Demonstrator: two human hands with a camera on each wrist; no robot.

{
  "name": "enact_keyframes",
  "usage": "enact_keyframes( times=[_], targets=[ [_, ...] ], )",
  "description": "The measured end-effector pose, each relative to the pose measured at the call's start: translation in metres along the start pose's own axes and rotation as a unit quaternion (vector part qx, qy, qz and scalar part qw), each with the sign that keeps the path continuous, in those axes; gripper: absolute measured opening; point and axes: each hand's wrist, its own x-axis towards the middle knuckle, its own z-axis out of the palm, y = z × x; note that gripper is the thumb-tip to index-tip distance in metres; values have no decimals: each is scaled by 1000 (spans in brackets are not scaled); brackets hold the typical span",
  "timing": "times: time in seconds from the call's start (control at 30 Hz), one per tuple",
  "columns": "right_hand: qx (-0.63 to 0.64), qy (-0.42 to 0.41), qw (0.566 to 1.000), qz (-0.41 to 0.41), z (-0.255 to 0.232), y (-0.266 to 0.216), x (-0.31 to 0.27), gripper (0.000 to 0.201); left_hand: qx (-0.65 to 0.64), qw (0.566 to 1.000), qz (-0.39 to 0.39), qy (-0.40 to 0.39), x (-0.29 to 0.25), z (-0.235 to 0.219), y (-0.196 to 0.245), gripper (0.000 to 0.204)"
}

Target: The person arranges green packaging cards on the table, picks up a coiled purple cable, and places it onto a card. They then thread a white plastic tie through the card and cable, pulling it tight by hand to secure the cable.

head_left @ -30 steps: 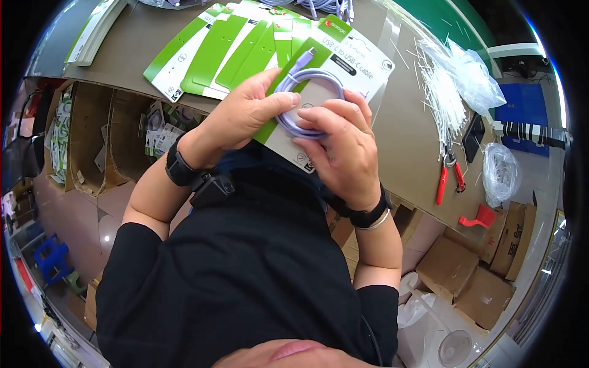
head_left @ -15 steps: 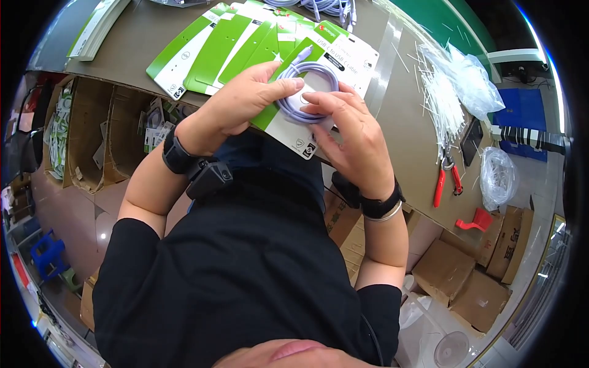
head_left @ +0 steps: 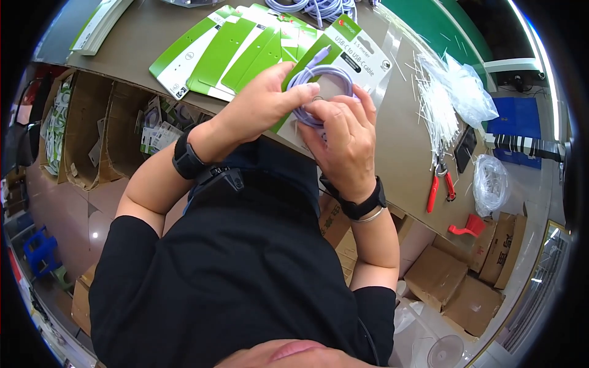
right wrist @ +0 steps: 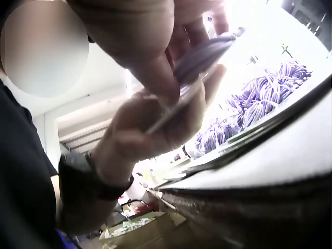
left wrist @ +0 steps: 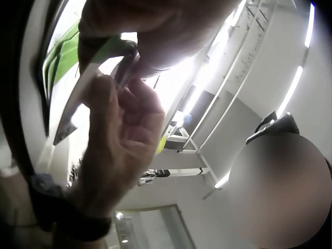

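My left hand [head_left: 261,101] grips a green and white USB-C cable card [head_left: 365,55] by its left side, thumb in front and fingers behind. A coiled lilac USB-C cable [head_left: 348,78] lies against the card's front under that thumb, its plug [head_left: 320,56] pointing up. At the coil's lower right, my right hand [head_left: 346,138] pinches the cable between thumb and curled fingers. In the right wrist view, the coil [right wrist: 202,59] appears edge-on beside the card, between both hands. The fingers hide the coil's lower part.
Several green and white cards [head_left: 208,58] lie fanned on the table [head_left: 402,153], with more lilac cables [head_left: 322,9] behind. To the right are white ties [head_left: 438,104], red-handled cutters [head_left: 433,193], a phone [head_left: 465,150] and plastic bags [head_left: 469,92]. Cardboard boxes [head_left: 92,132] stand below left.
The card and coil have shifted slightly right in the head view since half a second ago. My right hand has moved left and closed in on the coil. My left hand keeps its hold.
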Motion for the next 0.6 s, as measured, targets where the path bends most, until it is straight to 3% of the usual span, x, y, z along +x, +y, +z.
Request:
enact_keyframes(
  times=[0.1, 0.13, 0.23, 0.37, 0.43, 0.5, 0.6],
  targets=[
    [91, -1, 996, 10, -16, 6, 1, 36, -31, 999, 24, 21, -5, -2, 3, 42],
    [87, 3, 996, 8, -16, 7, 1, 36, -47, 998, 35, 34, -6, -3, 3, 43],
    [72, 134, 987, 44, -14, 7, 0, 37, 0, 999, 33, 26, -10, -3, 0, 43],
    [-19, 168, 985, 42, -21, 6, 15, 32, -16, 1000, 14, -16, -12, -1, -1, 40],
    [-23, 131, 991, 32, -27, 7, 19, 29, -37, 999, 2, -32, -15, -1, -1, 39],
    [-25, 55, 998, 11, -30, 10, 22, 24, 40, 998, 9, -41, -18, -2, 2, 36],
    [1, 41, 999, -25, -30, 17, 23, 20, 103, 994, 12, -44, -21, -2, 7, 35]
  ],
)
